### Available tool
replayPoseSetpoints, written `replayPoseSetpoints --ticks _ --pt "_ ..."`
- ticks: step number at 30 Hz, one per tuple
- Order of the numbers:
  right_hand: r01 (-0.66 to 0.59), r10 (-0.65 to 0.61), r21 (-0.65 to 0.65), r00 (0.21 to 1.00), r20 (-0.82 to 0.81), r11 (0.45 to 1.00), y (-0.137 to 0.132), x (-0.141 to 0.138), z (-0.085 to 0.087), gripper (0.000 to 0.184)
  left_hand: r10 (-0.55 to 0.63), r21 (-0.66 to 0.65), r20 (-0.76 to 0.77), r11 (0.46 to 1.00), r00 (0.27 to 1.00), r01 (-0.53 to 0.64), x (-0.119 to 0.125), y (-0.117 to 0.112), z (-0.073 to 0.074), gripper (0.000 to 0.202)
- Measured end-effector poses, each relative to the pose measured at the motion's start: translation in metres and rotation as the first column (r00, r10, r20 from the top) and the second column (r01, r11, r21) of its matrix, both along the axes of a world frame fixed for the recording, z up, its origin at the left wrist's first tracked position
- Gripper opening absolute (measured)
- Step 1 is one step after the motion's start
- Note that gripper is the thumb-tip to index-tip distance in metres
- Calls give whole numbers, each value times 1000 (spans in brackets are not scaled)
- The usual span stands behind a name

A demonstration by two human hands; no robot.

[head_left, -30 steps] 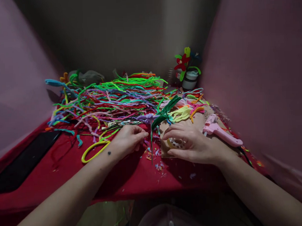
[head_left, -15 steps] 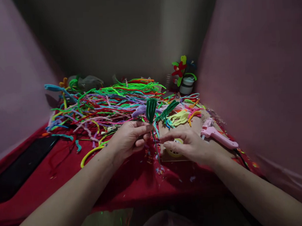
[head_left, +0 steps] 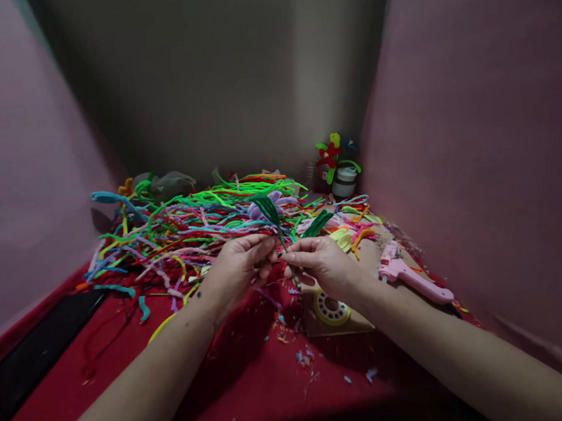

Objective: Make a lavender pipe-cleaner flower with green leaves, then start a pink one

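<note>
A dark green pipe-cleaner leaf [head_left: 268, 211] with a thin stem stands between my hands, its top leaning to the left. My left hand [head_left: 241, 265] is closed, thumb and fingertips pinching just below the leaf. Lower on the stem, the fingers of my right hand [head_left: 327, 264] close around it. Behind the right hand lies another dark green pipe-cleaner piece [head_left: 317, 224]. A purple pipe-cleaner flower [head_left: 281, 204] rests just behind the held leaf. Under my right wrist, a yellow-rimmed tape roll [head_left: 332, 307] sits on a cardboard sheet [head_left: 314, 324].
A wide heap of colourful pipe cleaners [head_left: 183, 221] covers the back of the red cloth [head_left: 251, 373]. The pink glue gun [head_left: 411, 273] lies on the right. A jar [head_left: 345, 181] with pipe-cleaner flowers stands back right. A black flat object [head_left: 40, 354] lies left.
My right hand has moved left and closed on the stem. The leaf has tipped from upright to the left. The view has tilted up slightly, and the tape roll is now uncovered.
</note>
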State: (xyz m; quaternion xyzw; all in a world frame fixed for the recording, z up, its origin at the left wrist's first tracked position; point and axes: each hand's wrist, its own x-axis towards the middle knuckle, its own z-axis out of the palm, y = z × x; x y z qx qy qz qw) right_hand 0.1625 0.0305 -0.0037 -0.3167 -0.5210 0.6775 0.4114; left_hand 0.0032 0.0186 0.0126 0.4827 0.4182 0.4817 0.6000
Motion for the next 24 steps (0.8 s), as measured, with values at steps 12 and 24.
replayPoseSetpoints --ticks 12,24 --pt "-8 8 -27 1000 15 1000 -7 0 -9 22 1 -2 -268 1000 964 -1 6 -3 -11 20" --pt "20 -18 -46 999 44 999 -7 2 -12 23 -38 -69 -148 997 988 28 5 -5 -12 21"
